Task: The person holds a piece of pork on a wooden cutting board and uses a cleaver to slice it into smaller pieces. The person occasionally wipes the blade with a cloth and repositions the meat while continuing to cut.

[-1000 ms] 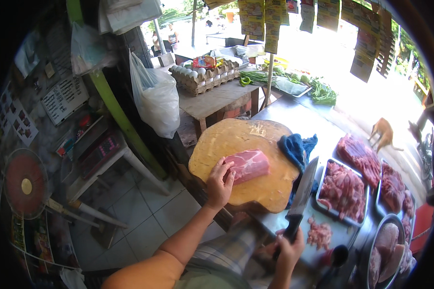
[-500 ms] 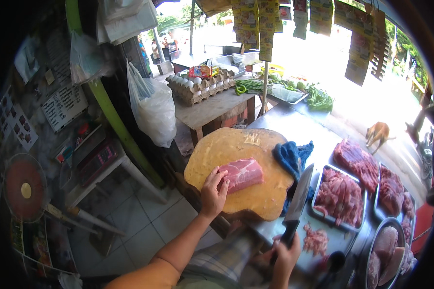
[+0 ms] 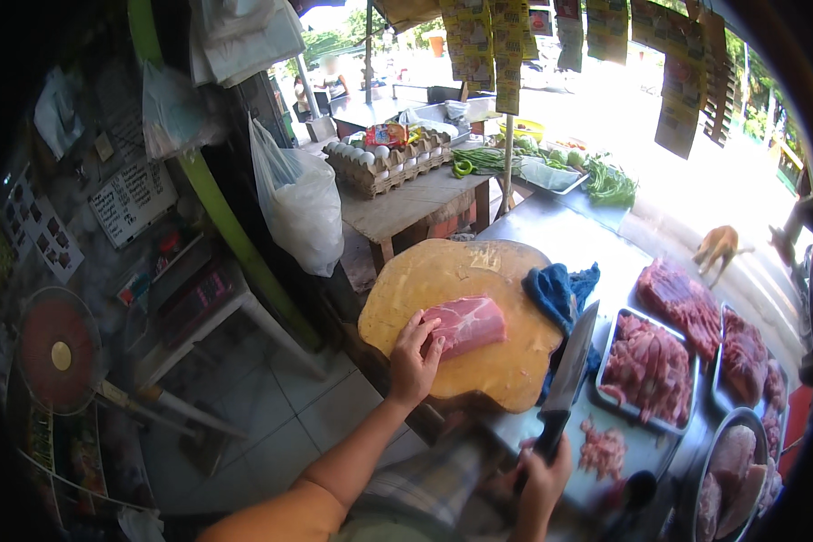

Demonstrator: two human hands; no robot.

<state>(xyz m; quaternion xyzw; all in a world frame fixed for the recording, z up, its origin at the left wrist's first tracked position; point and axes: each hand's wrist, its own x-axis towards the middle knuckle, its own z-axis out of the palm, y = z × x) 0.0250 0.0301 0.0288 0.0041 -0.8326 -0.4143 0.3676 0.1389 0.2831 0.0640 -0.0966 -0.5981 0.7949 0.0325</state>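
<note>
A thick slab of raw pink meat (image 3: 472,325) with pale marbling lies on a round, worn wooden chopping block (image 3: 402,271). My left hand (image 3: 415,359) grips the slab's left end, fingers on top and thumb along the near side. To the right, off the block, my right hand (image 3: 544,474) is closed round the black handle of a large knife (image 3: 570,370). Its broad blade points up and away, apart from the meat. Beside the block's right edge lies a crumpled blue cloth (image 3: 560,294), partly behind the blade.
Right of the knife are small meat scraps (image 3: 602,449), a metal tray (image 3: 693,411) of cut meat, a large slab (image 3: 677,303), another tray (image 3: 721,405) and a bowl (image 3: 709,461) of meat. Beyond stand egg trays (image 3: 379,181) and greens (image 3: 610,181). A plastic bag (image 3: 303,212) hangs left.
The whole view has turned slightly left, so things sit a little further right in it. Both hands keep their grips; the meat stays in place on the block.
</note>
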